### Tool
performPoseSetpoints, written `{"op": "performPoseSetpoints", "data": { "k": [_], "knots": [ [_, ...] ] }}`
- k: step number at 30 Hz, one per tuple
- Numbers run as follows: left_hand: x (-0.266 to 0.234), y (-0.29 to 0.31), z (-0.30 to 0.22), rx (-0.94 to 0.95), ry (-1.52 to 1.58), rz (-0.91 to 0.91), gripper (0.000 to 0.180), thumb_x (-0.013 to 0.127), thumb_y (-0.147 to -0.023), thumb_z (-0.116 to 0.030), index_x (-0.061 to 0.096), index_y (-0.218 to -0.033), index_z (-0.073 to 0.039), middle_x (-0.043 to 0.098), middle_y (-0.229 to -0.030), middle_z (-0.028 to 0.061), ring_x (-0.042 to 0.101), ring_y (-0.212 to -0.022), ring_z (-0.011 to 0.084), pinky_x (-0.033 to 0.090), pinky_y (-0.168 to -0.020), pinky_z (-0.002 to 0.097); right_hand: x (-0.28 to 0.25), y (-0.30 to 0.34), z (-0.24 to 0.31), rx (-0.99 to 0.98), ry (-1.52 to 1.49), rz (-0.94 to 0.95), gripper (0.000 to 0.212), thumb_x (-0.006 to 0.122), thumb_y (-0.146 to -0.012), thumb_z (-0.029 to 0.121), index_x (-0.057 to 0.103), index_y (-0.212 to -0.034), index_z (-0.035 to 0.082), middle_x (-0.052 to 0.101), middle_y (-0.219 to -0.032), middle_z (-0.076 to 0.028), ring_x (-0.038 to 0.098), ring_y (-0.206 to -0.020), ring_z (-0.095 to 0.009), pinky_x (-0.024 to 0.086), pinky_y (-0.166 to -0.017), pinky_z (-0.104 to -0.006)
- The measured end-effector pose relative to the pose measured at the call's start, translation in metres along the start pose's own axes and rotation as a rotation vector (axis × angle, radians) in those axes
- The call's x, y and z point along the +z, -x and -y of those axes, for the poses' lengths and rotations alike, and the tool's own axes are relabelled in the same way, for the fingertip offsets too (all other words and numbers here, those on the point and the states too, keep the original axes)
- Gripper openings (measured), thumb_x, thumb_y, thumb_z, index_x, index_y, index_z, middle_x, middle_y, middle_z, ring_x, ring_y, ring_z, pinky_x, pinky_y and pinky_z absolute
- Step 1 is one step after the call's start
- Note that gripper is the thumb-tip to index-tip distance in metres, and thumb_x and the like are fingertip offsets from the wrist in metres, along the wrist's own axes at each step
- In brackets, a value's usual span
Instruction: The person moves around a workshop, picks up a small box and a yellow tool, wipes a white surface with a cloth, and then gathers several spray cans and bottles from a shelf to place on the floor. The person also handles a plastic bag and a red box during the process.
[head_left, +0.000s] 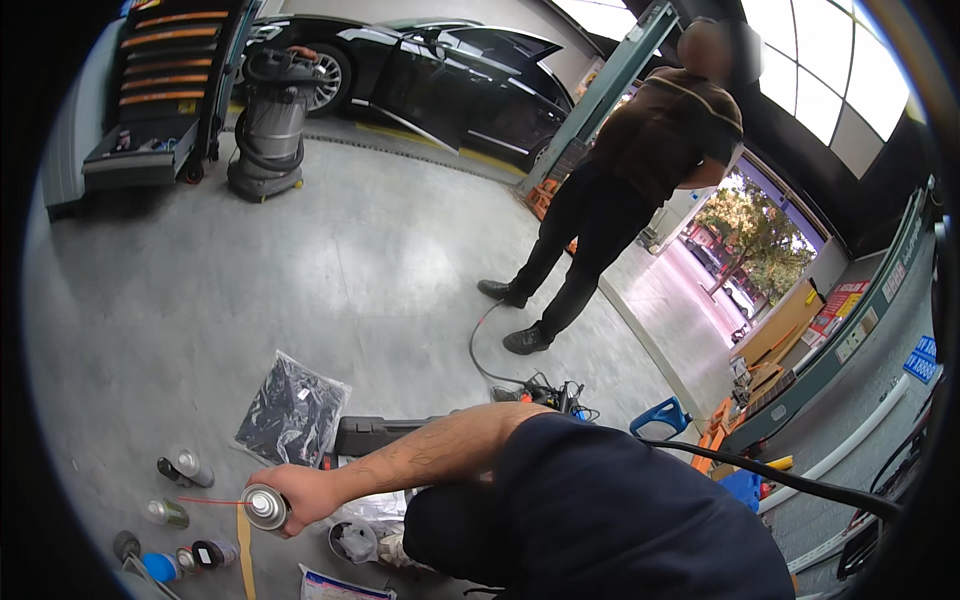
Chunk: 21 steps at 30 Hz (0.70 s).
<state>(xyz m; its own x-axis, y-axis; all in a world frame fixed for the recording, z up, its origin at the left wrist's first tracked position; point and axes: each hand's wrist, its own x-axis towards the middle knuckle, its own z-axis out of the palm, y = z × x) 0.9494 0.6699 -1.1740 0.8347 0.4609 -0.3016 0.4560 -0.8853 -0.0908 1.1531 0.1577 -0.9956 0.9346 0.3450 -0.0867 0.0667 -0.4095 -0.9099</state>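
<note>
From the lower right my right arm, in a short dark blue sleeve, stretches leftward across the view. My right hand (298, 497) is closed round a metal spray can (265, 507), whose thin red straw points left. Beyond the straw's end lies a green spray can (172, 514). A silver can (193, 467) lies close by with a black one. Below the hand, a yellowish flat strip (246, 560) is on the floor. A round container (354, 542) with crumpled clear plastic sits beneath my forearm, beside a pale thing I cannot make out. My left hand is not seen.
Several more cans, one blue-capped (160, 567), stand lower left. A plastic-bagged dark item (292, 405) and a black case (395, 433) lie beyond my arm. Farther off are a standing person (640, 140), a blue jug (661, 418), a vacuum (272, 135), a tool cabinet (170, 75) and a black car (420, 80).
</note>
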Motion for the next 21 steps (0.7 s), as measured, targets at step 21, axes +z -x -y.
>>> {"op": "performPoseSetpoints", "data": {
  "k": [21],
  "knots": [
    [0.031,0.005,0.020,-0.056,0.319,0.304,0.103,0.089,-0.085,-0.066,0.055,-0.166,-0.011,0.069,-0.153,0.0276,0.066,-0.141,0.0438,0.053,-0.120,0.0556,0.080,0.043,0.147,0.002,-0.028,-0.188,0.072,0.091,-0.079,0.023,0.055,-0.139,0.005,0.061,-0.130,-0.020,0.066,-0.121,-0.046,0.058,-0.101,-0.0540]
  ]
}}
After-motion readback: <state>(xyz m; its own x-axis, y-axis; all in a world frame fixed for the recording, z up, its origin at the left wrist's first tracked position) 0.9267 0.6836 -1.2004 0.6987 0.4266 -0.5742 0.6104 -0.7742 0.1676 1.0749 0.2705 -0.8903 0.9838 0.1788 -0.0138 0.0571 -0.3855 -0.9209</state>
